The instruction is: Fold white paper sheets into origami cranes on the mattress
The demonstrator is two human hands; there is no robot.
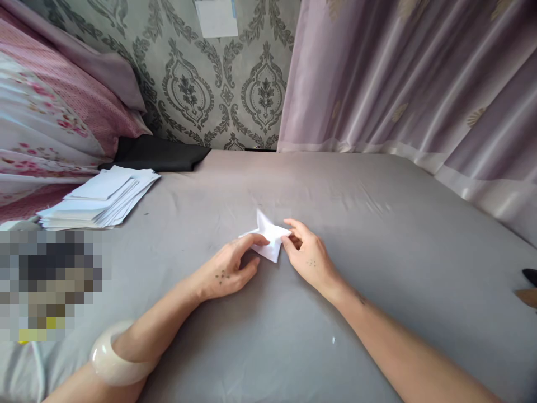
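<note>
A small white folded paper (272, 236) with several pointed corners lies before me on the grey sheet, one point standing up at the back. My left hand (232, 263) is at its left side, index finger laid over the paper's middle and thumb apart from it, near the front edge. Its other fingers are mostly hidden, and the paper is held under it. At the right, my right hand (308, 252) pinches a corner of the paper between thumb and fingers. A pale bangle (119, 358) circles my left forearm.
A stack of white paper sheets (100, 196) lies to the left, with a black folded item (159, 154) behind it. Nearer on the left is a blurred-out patch beside a white cord (38, 364). Purple curtains (377, 78) hang at the right; dark objects (527, 296) show at the right edge.
</note>
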